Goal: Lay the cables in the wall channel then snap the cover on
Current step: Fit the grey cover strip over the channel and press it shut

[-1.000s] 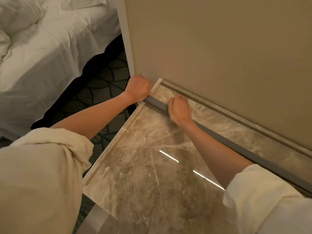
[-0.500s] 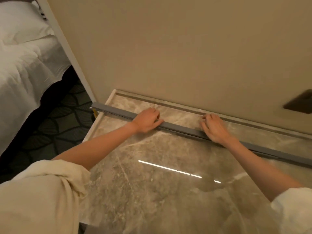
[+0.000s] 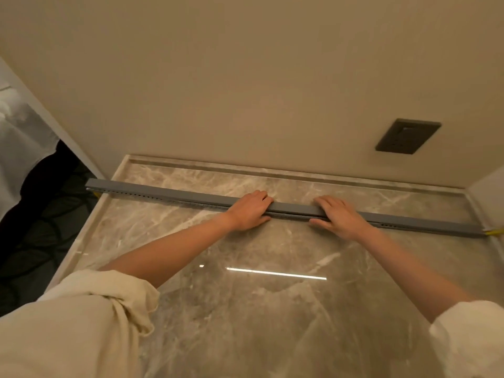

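Note:
A long grey slotted cable channel (image 3: 169,193) lies across the marble top (image 3: 245,309), a little way out from the beige wall (image 3: 245,77). Its grey cover sits along the top. A bit of yellow cable (image 3: 495,231) sticks out of the right end, and a sliver of yellow shows at the left end. My left hand (image 3: 249,210) and my right hand (image 3: 339,216) rest side by side near the channel's middle. Each has its fingers over the cover and its thumb on the near side. The cables inside are hidden.
A dark wall socket (image 3: 407,136) is set in the wall at the upper right. A side wall (image 3: 491,192) closes off the right end of the marble top. To the left, past the top's edge, are dark patterned carpet (image 3: 41,227) and a white bed (image 3: 21,137).
Both hands have slid rightward along the channel, from its left end to its middle. The view has swung right, so the socket and the right end now show.

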